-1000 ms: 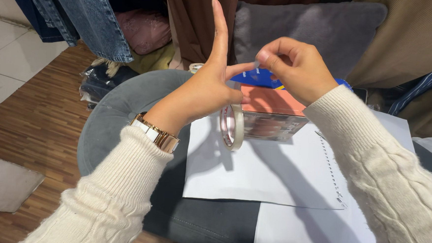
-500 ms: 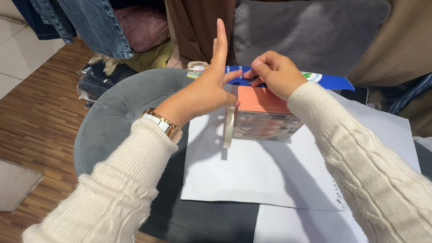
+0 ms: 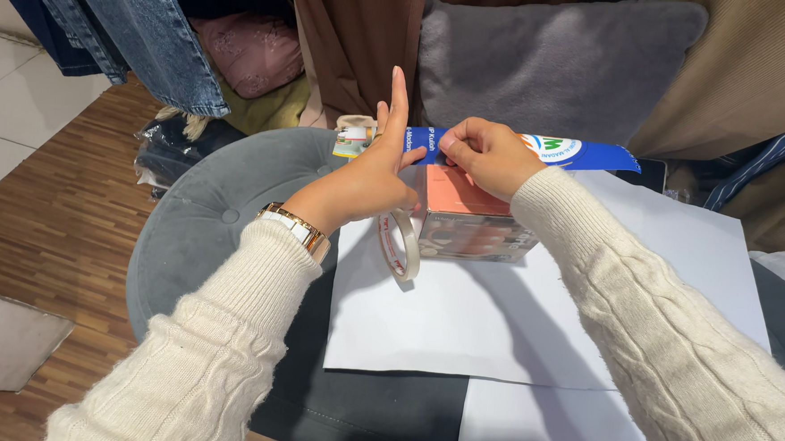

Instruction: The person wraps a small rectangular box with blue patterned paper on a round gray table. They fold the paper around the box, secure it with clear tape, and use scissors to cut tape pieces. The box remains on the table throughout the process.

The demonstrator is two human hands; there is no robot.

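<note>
You are leaning over a round grey padded stool (image 3: 204,228), the biggest thing before you, with a grey pillow (image 3: 553,59) propped behind it and blue jeans (image 3: 143,28) hanging at the upper left over the wooden floor (image 3: 43,229). Large white paper sheets (image 3: 531,317) are lying across the stool's top, one overlapping the other.

A box with a salmon-pink top (image 3: 473,211) is standing on the upper sheet, near its far edge. Just behind the box, a long blue printed strip (image 3: 584,153) is stretching from side to side, and both your hands are meeting at it.

Your left hand (image 3: 373,170) is reaching in from the left with its forefinger pointing straight up and the other fingers loosely spread; its thumb is pressing against the blue strip's left part. A roll of clear tape (image 3: 400,244) is hanging just under this hand, beside the box's left side; you cannot tell exactly which finger is carrying it. A gold and white wristwatch (image 3: 295,230) is sitting on that wrist.

Your right hand (image 3: 490,154) is curling over the box's top, its fingertips pinching at the blue strip near your left thumb.
</note>
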